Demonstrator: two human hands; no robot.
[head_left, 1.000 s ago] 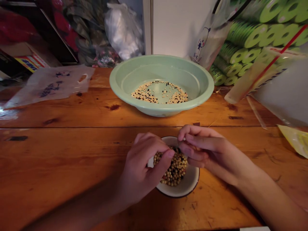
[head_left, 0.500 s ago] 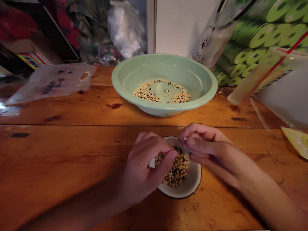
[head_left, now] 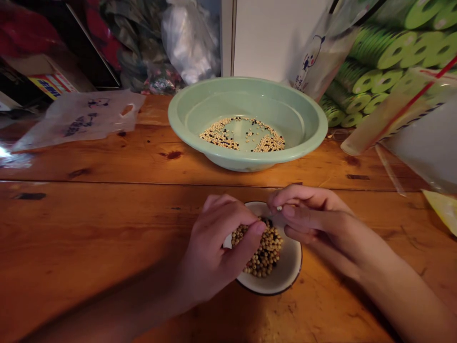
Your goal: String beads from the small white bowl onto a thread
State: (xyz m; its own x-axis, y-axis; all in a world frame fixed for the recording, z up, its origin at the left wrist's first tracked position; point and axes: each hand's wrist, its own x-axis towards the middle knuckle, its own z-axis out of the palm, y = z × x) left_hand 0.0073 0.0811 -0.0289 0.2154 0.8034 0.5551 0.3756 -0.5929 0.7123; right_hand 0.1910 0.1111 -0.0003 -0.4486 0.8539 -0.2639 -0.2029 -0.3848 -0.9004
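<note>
My left hand point(head_left: 223, 238) hovers over the left part of a white bowl point(head_left: 292, 267) with a dark rim. Its thumb and forefinger are pinched together, and what they hold, if anything, is too small to make out. Tan and dark round beads point(head_left: 264, 255) are heaped in the bowl, some showing holes. Over the bowl's upper right rim, my right hand point(head_left: 314, 214) is closed, pinching a small pale bead point(head_left: 279, 208) between thumb and forefinger. The two hands are slightly apart, fingertips facing each other.
Behind the bowl stands a wide green basin point(head_left: 247, 164) with many small pale and dark beads scattered on its bottom. A plastic bag point(head_left: 76, 116) lies at the left of the wooden table point(head_left: 89, 228). To the right are a drink cup with a red straw point(head_left: 403, 112) and green rolls point(head_left: 378, 85).
The whole view has shifted slightly, so things sit a little further right. Both hands keep nearly the same pose, and the pale bead is still pinched in my right hand.
</note>
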